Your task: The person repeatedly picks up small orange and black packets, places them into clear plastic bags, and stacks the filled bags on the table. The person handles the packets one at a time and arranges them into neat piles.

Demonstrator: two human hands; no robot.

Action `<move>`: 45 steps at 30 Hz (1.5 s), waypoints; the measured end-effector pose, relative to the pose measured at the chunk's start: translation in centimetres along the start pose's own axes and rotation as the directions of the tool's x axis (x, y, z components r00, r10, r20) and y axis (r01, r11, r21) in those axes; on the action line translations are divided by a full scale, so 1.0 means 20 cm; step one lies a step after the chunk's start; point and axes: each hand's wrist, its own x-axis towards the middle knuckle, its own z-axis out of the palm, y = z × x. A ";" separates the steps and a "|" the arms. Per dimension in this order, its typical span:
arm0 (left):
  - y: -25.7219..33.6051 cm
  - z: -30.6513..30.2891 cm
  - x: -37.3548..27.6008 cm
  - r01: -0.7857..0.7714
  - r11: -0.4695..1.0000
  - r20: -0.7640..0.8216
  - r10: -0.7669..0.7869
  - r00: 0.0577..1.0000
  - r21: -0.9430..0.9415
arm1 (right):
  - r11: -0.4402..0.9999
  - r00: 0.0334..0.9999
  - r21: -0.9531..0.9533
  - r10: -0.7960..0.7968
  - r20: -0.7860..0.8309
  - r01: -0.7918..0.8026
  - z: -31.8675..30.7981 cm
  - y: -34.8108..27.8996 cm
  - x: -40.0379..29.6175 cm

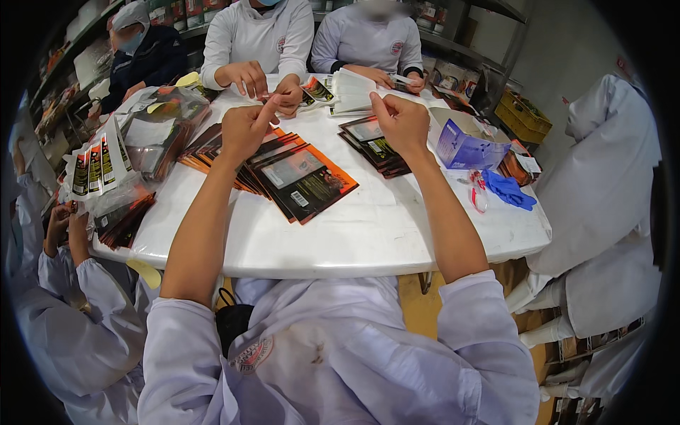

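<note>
My left hand [246, 125] is raised above a fanned stack of black and orange printed pouches [311, 183], thumb up and fingers curled. My right hand [402, 122] is held the same way over a smaller stack of dark pouches [374, 146]. Nothing can be made out in either hand, though the curled fingers hide the palms. Between and beyond my hands lies a pile of white label strips [353, 91]. Printed labels [317, 90] rest beside it, near the hands of a co-worker across the table.
On the white-covered table [340, 249], an open blue and white box [467, 143], a blue glove [507, 190] and bagged pouches [159, 127] lie around the work. Co-workers sit opposite and at the left. A yellow crate [522, 117] stands beyond the right side; shelves line the back.
</note>
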 end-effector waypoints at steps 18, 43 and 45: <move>-0.03 0.11 -0.08 0.037 0.999 -0.028 -0.036 0.999 0.014 | 0.980 0.979 0.002 -0.201 0.018 0.201 0.04 -0.03 -0.05; -0.14 -0.08 0.02 0.029 0.992 -0.322 -0.067 0.944 -0.120 | 0.947 0.908 0.075 -0.276 -0.316 0.313 -0.03 -0.01 0.02; -0.15 -0.10 0.02 0.035 0.994 -0.321 -0.067 0.945 -0.105 | 0.953 0.915 0.076 -0.259 -0.311 0.295 -0.04 -0.01 0.02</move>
